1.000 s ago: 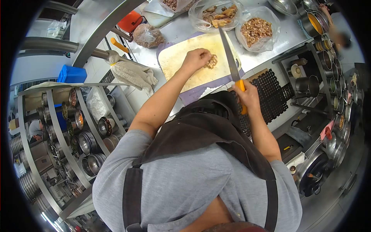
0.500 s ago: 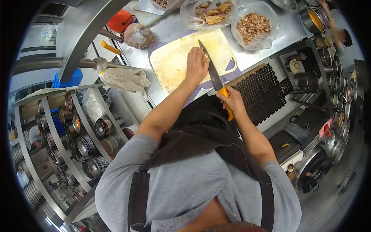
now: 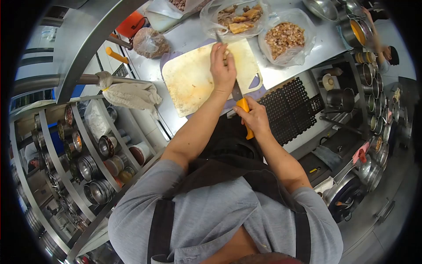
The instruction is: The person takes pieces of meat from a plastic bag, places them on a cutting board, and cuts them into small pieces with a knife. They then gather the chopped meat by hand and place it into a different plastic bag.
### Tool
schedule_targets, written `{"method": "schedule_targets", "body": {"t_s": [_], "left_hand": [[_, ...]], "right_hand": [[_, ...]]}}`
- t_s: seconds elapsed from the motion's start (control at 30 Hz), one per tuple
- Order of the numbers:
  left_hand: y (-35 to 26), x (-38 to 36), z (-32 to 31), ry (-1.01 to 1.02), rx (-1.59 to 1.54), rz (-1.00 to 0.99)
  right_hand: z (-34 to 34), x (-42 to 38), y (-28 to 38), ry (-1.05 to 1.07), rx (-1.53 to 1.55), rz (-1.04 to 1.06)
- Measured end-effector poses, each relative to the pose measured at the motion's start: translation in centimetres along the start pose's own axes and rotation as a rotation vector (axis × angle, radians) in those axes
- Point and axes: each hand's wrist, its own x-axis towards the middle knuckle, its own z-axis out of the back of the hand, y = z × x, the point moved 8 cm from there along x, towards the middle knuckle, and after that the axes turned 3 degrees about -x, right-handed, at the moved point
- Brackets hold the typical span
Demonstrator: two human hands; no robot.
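A kitchen knife (image 3: pixel 237 93) with a yellow handle points away from me over the white cutting board (image 3: pixel 187 83). My right hand (image 3: pixel 255 118) is wrapped around its handle at the board's near edge. My left hand (image 3: pixel 223 72) rests on the board, fingers curled around a small brownish piece of food (image 3: pixel 226 54), mostly hidden. The blade passes under or beside my left hand, which covers much of it. Beyond the board lie a plastic bag of larger cooked-looking meat pieces (image 3: pixel 241 27) and a bag of small diced pieces (image 3: pixel 285 38).
Purple cloth (image 3: pixel 256 94) lies under the board on the steel table. A tied bag (image 3: pixel 150 42) sits at the left, near a hanging towel (image 3: pixel 131 93). Shelves of metal bowls (image 3: pixel 100 192) stand left. Another person (image 3: pixel 385 55) is at the far right, near pots.
The knife has shifted left, and its blade is now largely covered by my left hand. My right hand moved left with the handle. The whole view has shifted slightly.
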Motion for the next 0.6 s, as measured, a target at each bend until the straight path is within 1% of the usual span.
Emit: {"method": "schedule_targets", "body": {"t_s": [0.03,0.07,0.1,0.13,0.17,0.2,0.23,0.27,0.3,0.33,0.37,0.43,0.5,0.57,0.6], "left_hand": [[-1.3,0.8,-1.7,0.021,-0.064,-0.012],[-3.2,1.7,-3.4,0.035,-0.08,-0.094],[-4.8,2.4,-5.3,0.049,-0.098,-0.178],[-5.6,3.4,-7.4,0.05,-0.117,-0.186],[-7.4,4.3,-9.5,0.051,-0.114,-0.312],[-8.8,5.1,-11.7,0.051,-0.111,-0.44],[-8.8,5.9,-14.0,0.054,-0.131,-0.451],[-8.1,6.8,-17.2,0.181,-0.155,-0.365],[-6.7,7.6,-20.5,0.31,-0.175,-0.277],[-4.0,8.2,-23.9,0.468,-0.038,-0.261],[-3.8,8.8,-24.4,0.474,-0.049,-0.271],[-4.6,10.0,-25.0,0.59,-0.015,-0.397],[-5.5,11.3,-23.6,0.572,0.005,-0.42],[-5.3,12.7,-20.8,0.565,-0.057,-0.168],[-5.1,13.1,-19.3,0.565,-0.048,-0.173]], "right_hand": [[1.7,-0.2,0.8,-0.089,-0.016,0.026],[2.9,-0.4,1.7,-0.103,-0.026,0.033],[4.8,-0.8,3.1,-0.174,0.027,0.061],[6.5,-1.1,4.0,-0.247,0.081,0.091],[7.8,-1.4,4.1,-0.266,0.075,0.1],[9.3,-1.7,3.7,-0.289,0.232,0.089],[10.7,-2.1,3.4,-0.309,0.39,0.08],[11.7,-2.8,3.0,-0.3,0.451,0.029],[12.7,-3.5,2.7,-0.319,0.451,0.036],[13.4,-4.1,1.5,-0.341,0.472,-0.038],[13.9,-4.6,0.2,-0.36,0.493,-0.11],[14.7,-5.1,-1.4,-0.376,0.489,-0.114],[14.4,-5.6,-2.4,-0.371,0.501,-0.126],[13.9,-5.8,-3.4,-0.362,0.512,-0.131],[13.6,-5.5,-4.2,-0.327,0.392,-0.103]]}}
